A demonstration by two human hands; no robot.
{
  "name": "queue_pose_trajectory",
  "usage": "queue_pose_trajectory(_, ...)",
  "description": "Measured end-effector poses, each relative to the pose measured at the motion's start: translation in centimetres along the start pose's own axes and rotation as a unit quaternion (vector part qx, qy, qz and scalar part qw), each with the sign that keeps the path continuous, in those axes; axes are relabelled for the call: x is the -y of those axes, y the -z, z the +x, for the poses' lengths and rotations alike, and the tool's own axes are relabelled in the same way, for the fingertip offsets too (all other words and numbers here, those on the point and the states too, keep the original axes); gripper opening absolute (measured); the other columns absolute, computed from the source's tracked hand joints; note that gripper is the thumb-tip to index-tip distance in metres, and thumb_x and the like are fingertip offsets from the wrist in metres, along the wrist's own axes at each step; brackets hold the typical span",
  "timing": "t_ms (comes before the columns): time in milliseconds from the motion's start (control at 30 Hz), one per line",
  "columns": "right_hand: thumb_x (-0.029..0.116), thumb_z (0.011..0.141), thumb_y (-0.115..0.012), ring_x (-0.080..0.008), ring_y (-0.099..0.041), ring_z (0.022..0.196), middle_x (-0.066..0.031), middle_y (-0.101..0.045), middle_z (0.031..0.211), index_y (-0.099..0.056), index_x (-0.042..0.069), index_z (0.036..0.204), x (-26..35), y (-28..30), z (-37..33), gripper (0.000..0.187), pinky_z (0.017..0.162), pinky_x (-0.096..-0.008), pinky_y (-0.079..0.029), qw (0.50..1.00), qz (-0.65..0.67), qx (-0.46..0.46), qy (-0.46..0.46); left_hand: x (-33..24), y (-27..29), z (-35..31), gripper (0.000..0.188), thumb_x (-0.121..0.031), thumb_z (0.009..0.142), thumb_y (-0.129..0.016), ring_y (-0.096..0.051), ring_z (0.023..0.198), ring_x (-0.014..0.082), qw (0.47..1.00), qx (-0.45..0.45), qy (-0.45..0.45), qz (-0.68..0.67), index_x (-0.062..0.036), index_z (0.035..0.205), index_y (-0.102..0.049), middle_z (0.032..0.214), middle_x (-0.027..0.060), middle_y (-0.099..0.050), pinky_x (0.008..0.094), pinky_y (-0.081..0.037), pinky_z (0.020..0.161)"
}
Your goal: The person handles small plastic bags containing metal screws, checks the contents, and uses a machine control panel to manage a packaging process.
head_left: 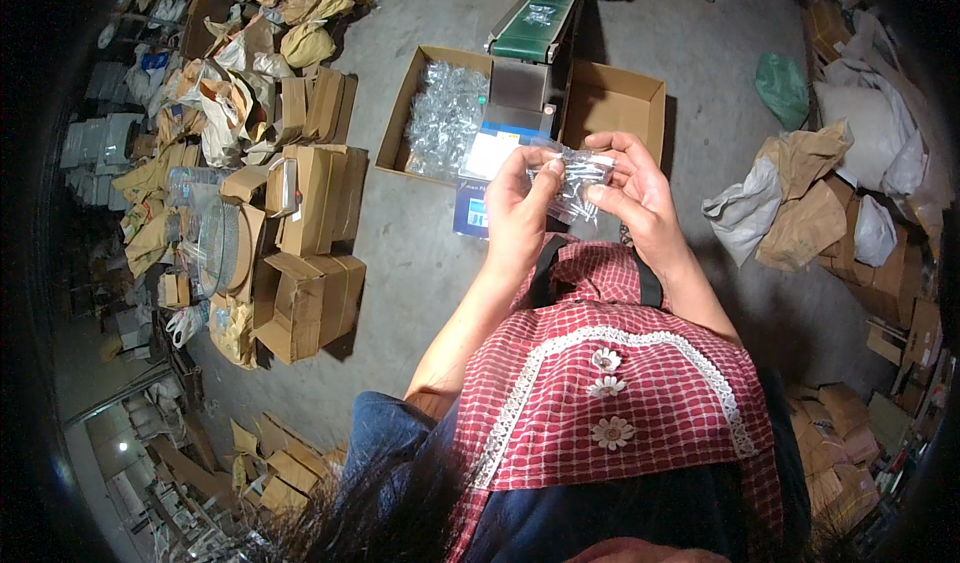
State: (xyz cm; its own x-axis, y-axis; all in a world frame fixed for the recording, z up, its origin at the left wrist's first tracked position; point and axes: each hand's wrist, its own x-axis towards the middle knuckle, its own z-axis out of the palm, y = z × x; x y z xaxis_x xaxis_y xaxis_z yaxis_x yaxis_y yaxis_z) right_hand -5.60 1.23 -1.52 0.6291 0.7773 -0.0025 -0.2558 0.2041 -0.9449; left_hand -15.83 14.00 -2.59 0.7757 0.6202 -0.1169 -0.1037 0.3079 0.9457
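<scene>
A small clear plastic bag of shiny metal pieces [578, 188], possibly screws, is held up between my two hands in front of my apron. My left hand [522, 198] pinches its left side, thumb on top. On the right edge, my right hand [637, 191] grips the bag between thumb and curled fingers. Just beyond my hands, a cardboard box [398, 123] to the left holds many similar clear bags [443, 113]. Another open cardboard box [628, 103] sits to the right. Between them stands a blue and white box [470, 208], partly hidden by my left hand.
A green conveyor belt [530, 35] comes down from the far side, carrying a clear bag [541, 14]. Opened cartons [315, 303] and sacks are piled along the left. On the right lie brown and white sacks [805, 198] and a green bag [781, 91].
</scene>
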Motion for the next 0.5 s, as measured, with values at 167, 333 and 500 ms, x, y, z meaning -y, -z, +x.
queue_pose_trajectory(167, 0.003, 0.089, -0.060, -0.0096, -0.058, 0.100, -0.0047, -0.061, 0.107, -0.048, 0.003, 0.128, -0.3, -0.2, -0.1, 0.041, 0.087, -0.0244, -0.046, 1.000, -0.014, -0.021, 0.012, 0.1, -0.6, -0.3, 0.013, -0.012, 0.095, -0.065, -0.053, 0.083, 0.0038, 0.999, -0.008, -0.031, 0.041, -0.0029, 0.104, -0.063, 0.094, -0.0023, -0.062, 0.0200, -0.043, 0.074)
queue_pose_trajectory(333, 0.001, 0.089, -0.054, -0.0080, -0.056, 0.094, -0.0024, -0.058, 0.102, -0.048, 0.003, 0.128, -0.9, 0.0, -0.2, 0.039, 0.084, -0.0233, -0.045, 0.999, -0.016, -0.041, 0.026, 0.4, -1.3, -0.8, 0.012, -0.012, 0.096, -0.065, -0.053, 0.083, 0.0035, 0.999, 0.003, -0.013, 0.041, -0.0037, 0.105, -0.063, 0.095, -0.0026, -0.062, 0.0198, -0.043, 0.073)
queue_pose_trajectory(500, 0.002, 0.087, -0.050, -0.0091, -0.056, 0.095, -0.0019, -0.059, 0.101, -0.050, 0.003, 0.125, -1.2, -0.2, -0.6, 0.039, 0.086, -0.0228, -0.043, 0.997, 0.002, -0.070, 0.034, 0.9, -1.7, -1.0, 0.011, -0.009, 0.095, -0.065, -0.053, 0.081, 0.0040, 1.000, 0.013, -0.007, 0.000, -0.0027, 0.104, -0.063, 0.094, -0.0026, -0.062, 0.0195, -0.042, 0.072)
